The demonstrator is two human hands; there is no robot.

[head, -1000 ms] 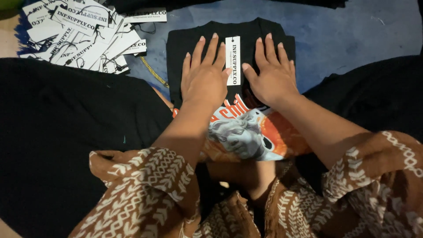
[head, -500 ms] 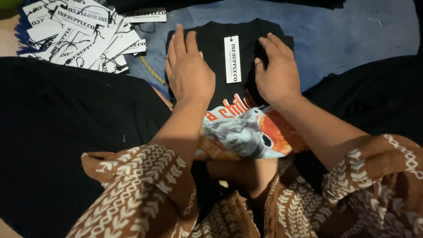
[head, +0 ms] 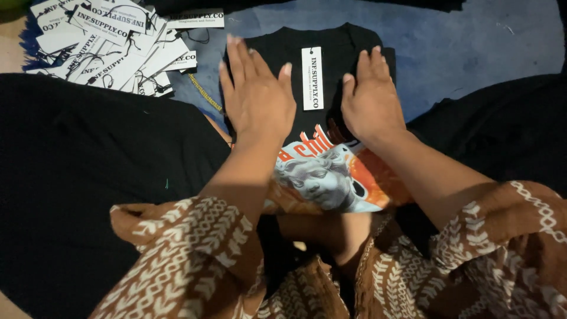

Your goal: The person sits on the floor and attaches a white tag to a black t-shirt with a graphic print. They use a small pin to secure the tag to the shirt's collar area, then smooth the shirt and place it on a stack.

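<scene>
**A:** Looking down through the head camera, what are the two hands doing?

**B:** They are lying flat on a folded black T-shirt [head: 331,77] that is resting on a blue mat [head: 472,53] in front of the person. The left hand [head: 257,97] is spread wide, fingers straight and a little apart, covering the shirt's left half. The right hand [head: 371,100] is flat too, fingers closer together, pressing on the right half. Neither is gripping anything.

**B:** Between them a white hang tag [head: 312,78] is lying lengthwise on the cloth, untouched by either palm. Below the wrists a printed graphic [head: 331,177] of a pale statue head on orange is showing.

**A:** How would you judge good pressing here?

**B:** I am judging that even pressure from both palms matters most, so the fold is staying square and no ridge is forming near the tag. Keeping the fingers clear of the tag is sparing it from creasing.

**A:** And what is lying around them?

**B:** A heap of spare white tags [head: 112,47] with black strings is sitting well apart at the upper left. Loose black fabric [head: 88,165] is spreading on the left side, and more dark cloth on the right. The brown patterned sleeves [head: 189,254] are hanging low near the print, so I am thinking they could drag the lower edge if the arms are sliding carelessly.
</scene>
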